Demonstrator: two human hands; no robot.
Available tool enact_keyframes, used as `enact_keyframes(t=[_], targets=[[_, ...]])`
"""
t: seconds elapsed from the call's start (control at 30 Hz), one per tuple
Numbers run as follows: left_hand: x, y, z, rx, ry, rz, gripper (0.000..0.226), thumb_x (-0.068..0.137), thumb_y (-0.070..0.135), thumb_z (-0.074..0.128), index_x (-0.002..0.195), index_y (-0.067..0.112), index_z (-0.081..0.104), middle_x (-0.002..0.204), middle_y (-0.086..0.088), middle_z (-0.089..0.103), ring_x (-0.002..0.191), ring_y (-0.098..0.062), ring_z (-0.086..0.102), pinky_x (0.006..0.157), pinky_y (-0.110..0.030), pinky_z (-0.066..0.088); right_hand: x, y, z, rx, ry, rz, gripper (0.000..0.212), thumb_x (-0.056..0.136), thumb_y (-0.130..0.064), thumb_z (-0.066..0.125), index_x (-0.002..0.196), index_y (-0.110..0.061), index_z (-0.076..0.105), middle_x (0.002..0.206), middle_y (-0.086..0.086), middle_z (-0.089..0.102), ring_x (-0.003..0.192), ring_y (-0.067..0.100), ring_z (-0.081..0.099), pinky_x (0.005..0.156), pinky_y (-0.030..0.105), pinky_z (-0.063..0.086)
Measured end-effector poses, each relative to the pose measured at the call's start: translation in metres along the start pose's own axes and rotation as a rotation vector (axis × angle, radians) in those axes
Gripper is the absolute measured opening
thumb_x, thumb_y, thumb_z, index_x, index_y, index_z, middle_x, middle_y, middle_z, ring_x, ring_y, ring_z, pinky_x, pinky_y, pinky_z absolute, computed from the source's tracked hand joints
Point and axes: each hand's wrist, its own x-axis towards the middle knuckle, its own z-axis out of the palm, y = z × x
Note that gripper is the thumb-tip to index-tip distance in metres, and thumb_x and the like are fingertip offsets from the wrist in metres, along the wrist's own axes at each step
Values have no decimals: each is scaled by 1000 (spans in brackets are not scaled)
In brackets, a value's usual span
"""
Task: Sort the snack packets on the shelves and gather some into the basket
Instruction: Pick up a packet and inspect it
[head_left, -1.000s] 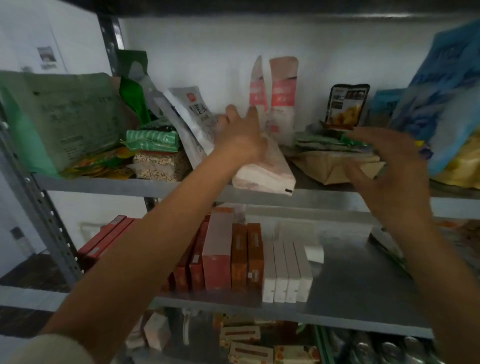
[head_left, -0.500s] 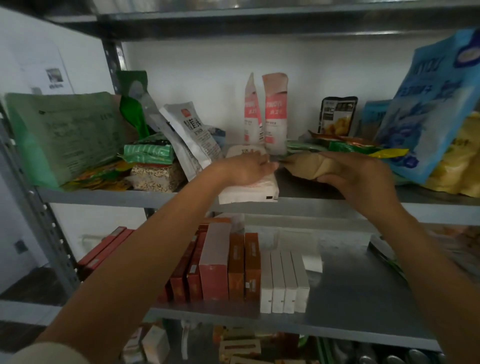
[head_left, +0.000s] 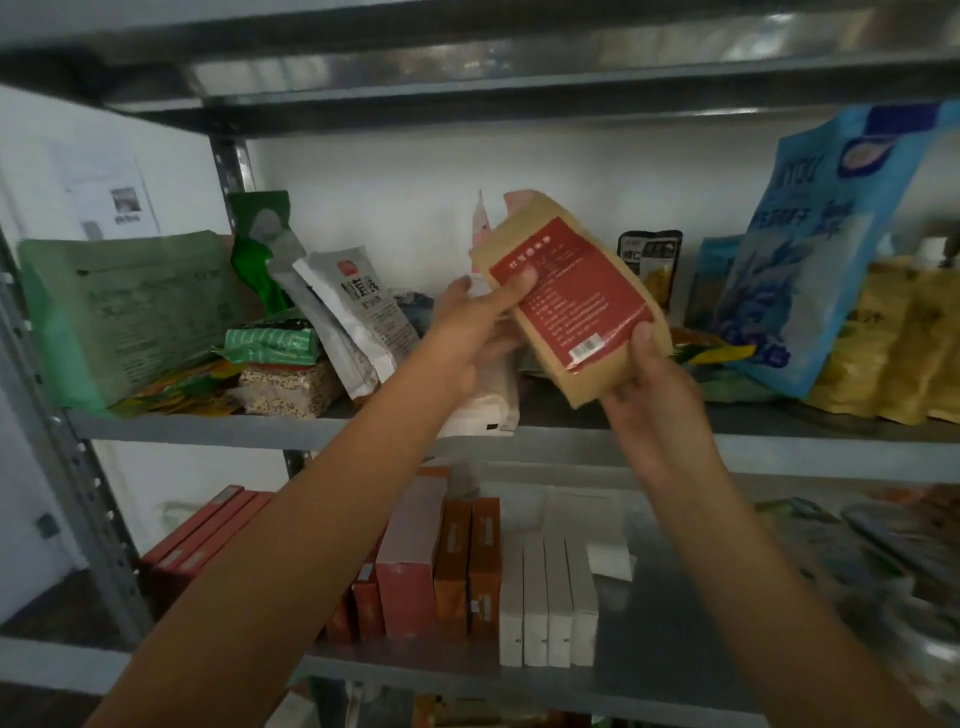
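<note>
Both hands hold a brown paper packet (head_left: 571, 296) with a red label up in front of the upper shelf (head_left: 208, 428), tilted, its top toward eleven o'clock. The left hand (head_left: 475, 332) pinches its upper left edge with the thumb over the label; the right hand (head_left: 654, 400) grips its lower end at five o'clock. At nine o'clock lean a white pouch (head_left: 358, 312) and a green bag (head_left: 124, 312); at three o'clock, a blue bag (head_left: 810, 234).
</note>
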Motion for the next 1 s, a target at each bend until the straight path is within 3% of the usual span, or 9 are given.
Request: enact_keyframes(t=[0.07,0.2,0.3,0.43,0.6,0.73,0.87,0.93,1.0], targets=[[2,0,8,-144,-19,-69,53,81,18,74,126,3,51,106,-9,72,86,-21,73,60,-28,58,-3,1,-2,80,-68,50,38,91,-28,54,128,-16,53,125,8,64,114,20,62,94,37,51],[1,1,22,-78,44,12,35,81,14,73,113,5,63,97,-6,75,81,-17,73,60,-24,58,-6,-10,-13,69,-175,122,38,86,-29,56,123,-19,55,122,7,66,112,20,63,88,35,55],[-6,1,34,-1,77,85,30,81,11,74,110,8,66,98,-4,74,84,-16,73,65,-25,59,-4,-20,-22,8,-206,151,46,86,-23,59,131,-15,51,127,9,62,116,23,60,93,39,53],[-13,-1,48,39,73,139,35,80,17,75,113,10,66,103,-2,74,91,-16,71,81,-31,58,-4,-26,-27,48,-187,149,48,82,-19,60,129,-15,53,126,10,63,113,21,62,82,33,57],[-15,-7,43,26,-288,208,71,78,46,70,135,8,50,131,-12,60,121,-28,57,102,-47,44,-10,-34,-25,204,-243,164,41,82,-23,56,122,-14,58,118,7,68,108,17,65,78,29,57],[-25,-14,42,-115,-488,130,94,64,41,84,140,4,42,135,-16,53,127,-31,51,107,-47,41,-13,-36,-22,267,-279,264,37,79,-31,58,109,-13,71,115,6,69,103,15,67,75,29,59],[-28,-15,40,-115,-377,182,91,57,41,87,132,6,51,123,-12,62,119,-31,57,101,-47,47,-12,-44,-22,-194,-372,320,54,78,-55,47,122,-26,57,116,5,69,97,20,69,72,33,59],[-28,-13,38,-74,-272,196,98,52,40,91,133,6,49,122,-12,64,116,-30,59,97,-46,50,-11,-42,-22,-512,-281,191,56,74,-63,47,118,-28,55,117,5,68,100,20,68,76,36,58],[-27,-12,37,-25,-164,220,97,51,36,91,134,10,48,121,-9,65,112,-25,62,91,-40,53,-10,-36,-24,-676,-155,-106,62,76,-67,51,123,-27,52,125,-3,60,112,14,61,86,39,56]])
